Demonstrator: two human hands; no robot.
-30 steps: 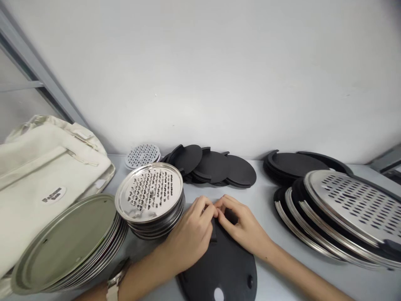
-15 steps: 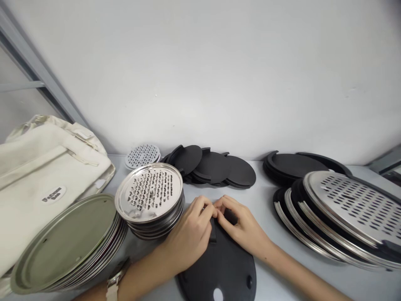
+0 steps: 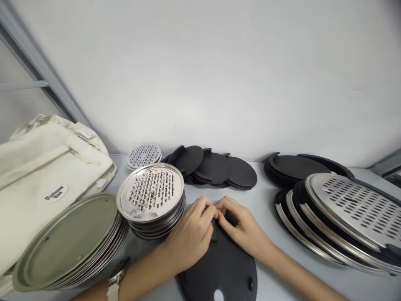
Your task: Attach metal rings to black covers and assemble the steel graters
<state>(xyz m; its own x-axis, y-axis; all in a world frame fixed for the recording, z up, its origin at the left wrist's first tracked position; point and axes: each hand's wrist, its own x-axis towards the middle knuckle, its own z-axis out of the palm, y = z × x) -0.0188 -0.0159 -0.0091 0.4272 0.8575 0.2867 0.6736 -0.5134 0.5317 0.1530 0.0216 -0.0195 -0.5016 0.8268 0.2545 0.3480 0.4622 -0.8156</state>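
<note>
A black rounded plate [image 3: 224, 267] with a white oval spot lies in front of me, a raised black strip near its far end. My left hand [image 3: 194, 232], a watch [image 3: 117, 278] on its wrist, rests over the plate's far left part, fingers closed in a pinch. Opposite it, my right hand [image 3: 242, 225] pinches as well, and the fingertips of both hands meet above the plate's far end. What sits between the fingertips is too small and covered to make out.
Left of my hands stands a stack of round grater plates [image 3: 150, 192], beside green oval trays [image 3: 67, 242] and a cream cloth bag [image 3: 50, 167]. Black discs [image 3: 214, 167] and a small white grater disc [image 3: 144, 156] lie toward the wall. Larger perforated metal plates [image 3: 354, 209] overlap on the right.
The view has shifted very slightly, so everything sits a little further right. Both hands keep the same pinch at the same spot on the black plate.
</note>
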